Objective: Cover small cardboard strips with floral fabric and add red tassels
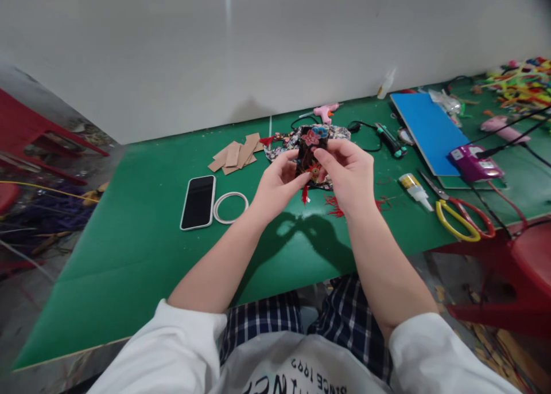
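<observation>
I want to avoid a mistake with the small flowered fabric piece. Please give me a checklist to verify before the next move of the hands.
1. Left hand grips the flowered fabric piece: ok.
2. Right hand also pinches it: ok.
3. Piece is lifted above the green table: ok.
4. Red tassel hangs free under the piece: ok.
5. Glue bottle and scissors lie near the right hand, apart from it: ok.
6. Glue on the fabric is dry: cannot tell.

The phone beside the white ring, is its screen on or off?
Off. The phone lies face up on the green table, its screen plain black with only a faint sheen.
</observation>
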`<move>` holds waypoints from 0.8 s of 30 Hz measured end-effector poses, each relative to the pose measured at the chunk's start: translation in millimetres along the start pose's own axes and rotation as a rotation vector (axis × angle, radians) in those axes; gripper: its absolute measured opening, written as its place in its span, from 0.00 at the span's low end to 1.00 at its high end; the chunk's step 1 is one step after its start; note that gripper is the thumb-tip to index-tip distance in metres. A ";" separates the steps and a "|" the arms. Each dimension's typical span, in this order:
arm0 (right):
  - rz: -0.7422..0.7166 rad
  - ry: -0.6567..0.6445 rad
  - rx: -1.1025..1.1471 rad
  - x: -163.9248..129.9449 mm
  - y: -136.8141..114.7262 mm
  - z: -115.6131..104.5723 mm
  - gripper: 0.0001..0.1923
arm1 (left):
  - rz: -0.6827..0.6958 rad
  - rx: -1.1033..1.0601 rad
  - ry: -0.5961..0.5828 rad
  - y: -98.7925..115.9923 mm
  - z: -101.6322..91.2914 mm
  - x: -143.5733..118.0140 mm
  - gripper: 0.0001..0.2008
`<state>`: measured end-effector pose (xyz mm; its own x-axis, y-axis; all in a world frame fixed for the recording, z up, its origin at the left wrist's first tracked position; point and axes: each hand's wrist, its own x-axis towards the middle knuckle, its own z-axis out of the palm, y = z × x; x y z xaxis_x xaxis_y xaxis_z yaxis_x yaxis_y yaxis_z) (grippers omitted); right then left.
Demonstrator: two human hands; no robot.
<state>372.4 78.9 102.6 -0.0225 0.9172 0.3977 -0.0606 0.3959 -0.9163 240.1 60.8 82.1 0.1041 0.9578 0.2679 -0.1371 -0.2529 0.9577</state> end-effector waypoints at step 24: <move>0.078 0.105 0.078 13.0 13.9 -16.0 0.11 | -0.293 0.013 -0.216 -19.8 4.0 -2.7 0.21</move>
<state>387.3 97.1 94.3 0.0739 0.9464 0.3146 -0.1402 0.3222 -0.9362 246.5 62.7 62.9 0.3430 0.9393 -0.0034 -0.0584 0.0250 0.9980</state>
